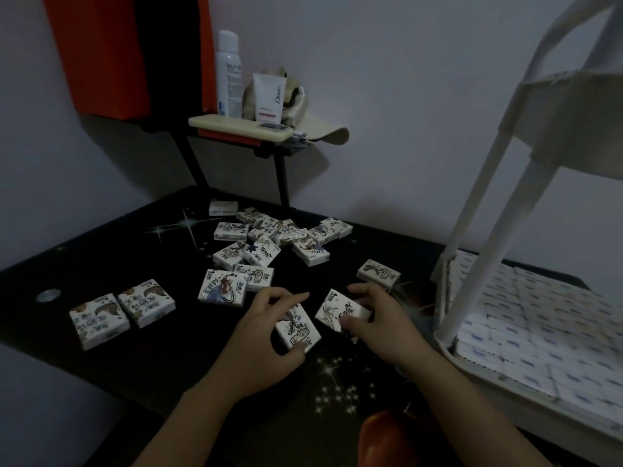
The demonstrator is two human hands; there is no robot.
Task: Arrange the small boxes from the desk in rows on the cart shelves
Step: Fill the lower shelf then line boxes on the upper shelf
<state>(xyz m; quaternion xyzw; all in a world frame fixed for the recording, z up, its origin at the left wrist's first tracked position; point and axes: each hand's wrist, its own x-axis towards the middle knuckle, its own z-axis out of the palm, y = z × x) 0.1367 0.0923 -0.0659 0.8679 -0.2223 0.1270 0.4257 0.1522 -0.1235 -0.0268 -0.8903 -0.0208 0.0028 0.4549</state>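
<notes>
Gripping left box (298, 326) in left hand (266, 335), fingers curled over it, and pinching right box (337, 308) between thumb and fingers of right hand (381, 318), both low over the desk (101, 257); touching it or not, cannot tell. Off to the right, just past the right hand, the cart (485, 230), its shelf (478, 364) already packed in rows. Probably a rightward carry, with the right hand nearer and both boxes skewed to those rows.

The dark, star-printed desk (135, 358) bears small boxes (220, 287): a loose heap (266, 230) beyond the two gripped boxes (298, 328), a pair (146, 301) side by side well to their left, one box (378, 273) just beyond the right hand (381, 318).
</notes>
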